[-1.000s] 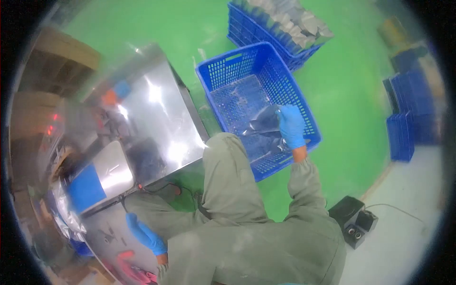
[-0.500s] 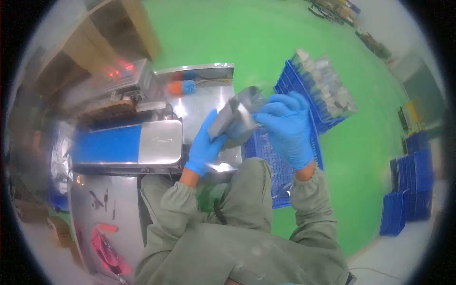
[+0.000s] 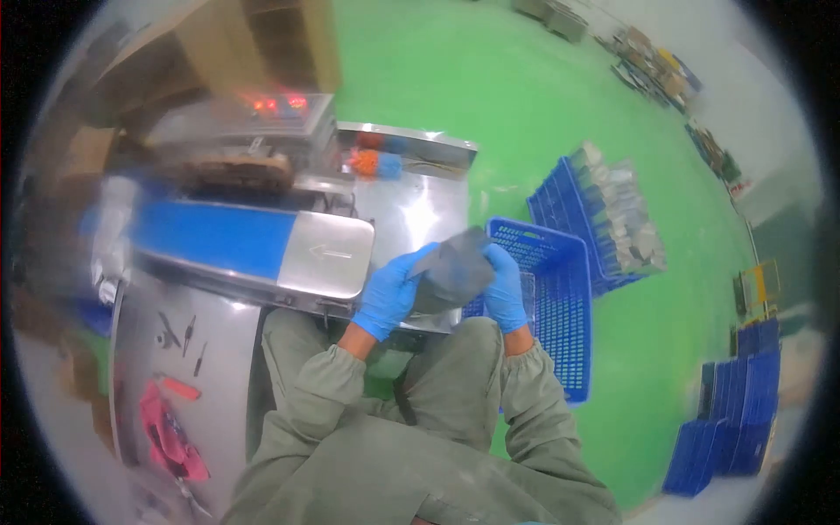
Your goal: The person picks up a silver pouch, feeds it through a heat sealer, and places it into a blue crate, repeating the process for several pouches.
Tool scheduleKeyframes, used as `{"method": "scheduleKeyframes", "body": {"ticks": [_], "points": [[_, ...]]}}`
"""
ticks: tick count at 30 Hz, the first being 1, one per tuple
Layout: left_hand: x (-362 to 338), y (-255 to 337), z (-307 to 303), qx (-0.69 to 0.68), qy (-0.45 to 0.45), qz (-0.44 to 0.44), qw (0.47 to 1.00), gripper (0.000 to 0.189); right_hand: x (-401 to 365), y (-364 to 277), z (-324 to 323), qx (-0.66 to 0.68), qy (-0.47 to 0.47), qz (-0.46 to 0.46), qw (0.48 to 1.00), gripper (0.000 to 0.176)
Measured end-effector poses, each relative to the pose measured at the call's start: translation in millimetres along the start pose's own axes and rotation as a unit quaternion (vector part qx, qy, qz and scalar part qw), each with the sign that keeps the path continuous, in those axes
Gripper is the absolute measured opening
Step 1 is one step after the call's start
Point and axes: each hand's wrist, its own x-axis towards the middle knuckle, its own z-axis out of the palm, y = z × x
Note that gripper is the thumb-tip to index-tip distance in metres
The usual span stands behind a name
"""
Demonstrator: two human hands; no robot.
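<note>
Both of my blue-gloved hands hold a silver-grey foil pouch [image 3: 457, 273] in front of my lap. My left hand [image 3: 388, 296] is closed on its left edge, thumb and fingers around the side. My right hand [image 3: 505, 289] grips the right edge, its fingers partly hidden behind the pouch. Left of the hands is a conveyor with a blue belt [image 3: 214, 236] and a metal end plate [image 3: 328, 254] marked with an arrow. Right beside the right hand stands a blue perforated basket [image 3: 573, 328].
Another blue basket [image 3: 549, 194], packed with several silver pouches [image 3: 621, 210], stands further right. A machine with red lit digits [image 3: 280, 105] is behind the belt. Small tools [image 3: 188, 334] and a pink cloth [image 3: 166, 429] lie on the left metal table. Blue crates [image 3: 735, 394] are stacked far right.
My right hand has come down and left from above the basket and now holds the pouch's right side. The pouch is turned with its broad face showing. The view has shifted.
</note>
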Motion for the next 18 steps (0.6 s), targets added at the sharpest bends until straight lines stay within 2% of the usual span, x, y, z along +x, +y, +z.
{"method": "scheduleKeyframes", "body": {"ticks": [2, 4, 6, 7, 8, 9, 10, 12, 13, 14, 15, 16, 18], "points": [[-11.5, 7.3, -13.8, 0.010, 0.006, 0.015, 1.000, 0.034, 6.7, 11.8, -4.5, -0.118, 0.112, -0.092, 0.982, 0.013], [-19.5, 15.4, -36.8, -0.022, -0.003, -0.184, 0.983, 0.025, -0.8, -14.1, -13.2, -0.091, 0.154, -0.112, 0.978, 0.009], [-16.2, 22.0, -62.4, -0.043, 0.052, -0.188, 0.980, 0.021, -12.9, -77.7, 6.0, -0.058, 0.194, -0.162, 0.966, 0.012], [-15.8, 26.8, -72.9, -0.070, 0.088, -0.190, 0.975, 0.024, -11.5, -102.1, 13.1, -0.055, 0.184, -0.165, 0.967, 0.012], [-9.8, 36.3, -83.3, -0.068, 0.094, -0.195, 0.974, 0.024, -13.2, -122.2, 19.4, -0.080, 0.198, -0.217, 0.953, 0.013], [6.8, 46.5, -95.1, -0.114, 0.171, -0.169, 0.964, 0.027, -12.9, -131.5, 27.9, -0.104, 0.214, -0.269, 0.933, 0.013], [25.3, 48.8, -105.2, -0.160, 0.246, -0.138, 0.946, 0.032, -9.0, -133.6, 38.9, -0.102, 0.211, -0.270, 0.934, 0.013], [62.0, 28.7, -119.0, -0.186, 0.289, -0.102, 0.934, 0.034, 5.6, -140.2, 57.9, 0.080, 0.190, -0.110, 0.972, 0.011], [72.7, 12.1, -127.4, -0.188, 0.291, -0.100, 0.933, 0.034, 22.8, -124.7, 67.5, 0.071, 0.182, -0.116, 0.974, 0.008], [79.2, -10.9, -136.8, -0.203, 0.233, -0.190, 0.932, 0.030, 35.2, -111.2, 78.4, 0.002, 0.174, -0.130, 0.976, 0.011], [80.5, -35.5, -143.7, -0.214, 0.172, -0.275, 0.921, 0.027, 46.2, -89.4, 92.0, 0.093, 0.144, -0.086, 0.981, 0.014], [78.3, -64.0, -146.0, -0.215, 0.175, -0.271, 0.922, 0.027, 51.9, -71.3, 103.6, 0.037, 0.121, -0.086, 0.988, 0.014], [78.1, -124.5, -148.4, -0.097, 0.155, -0.271, 0.945, 0.036, 62.4, -35.4, 125.3, 0.052, 0.136, -0.050, 0.988, 0.016]]}}
